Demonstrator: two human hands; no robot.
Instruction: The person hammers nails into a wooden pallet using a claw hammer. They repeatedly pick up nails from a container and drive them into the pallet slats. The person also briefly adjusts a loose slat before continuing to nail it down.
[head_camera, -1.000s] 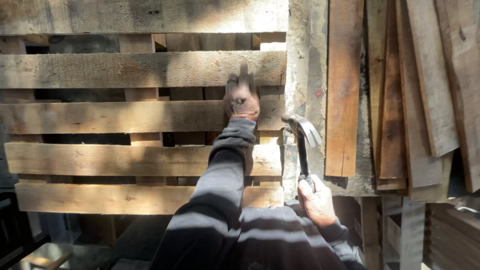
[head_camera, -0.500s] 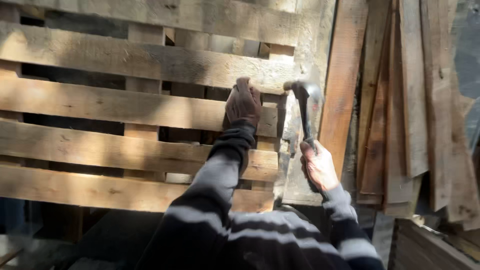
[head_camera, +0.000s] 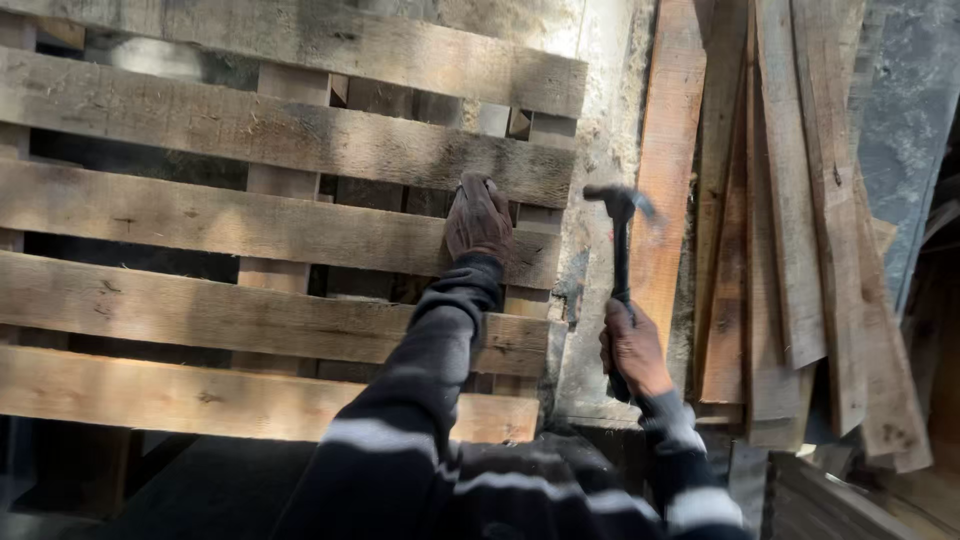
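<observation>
Left hand pressed flat, released, on a slat of the upright wooden pallet. Right hand clenched around claw hammer, head raised just right of the pallet's edge, near leaning planks.

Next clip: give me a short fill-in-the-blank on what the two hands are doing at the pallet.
1. The right hand grips a ____ by its handle, head raised.
2. The left hand presses against a slat of the wooden ____.
3. Loose planks lean to the ____ of the hammer.

Missing words: hammer; pallet; right
</observation>
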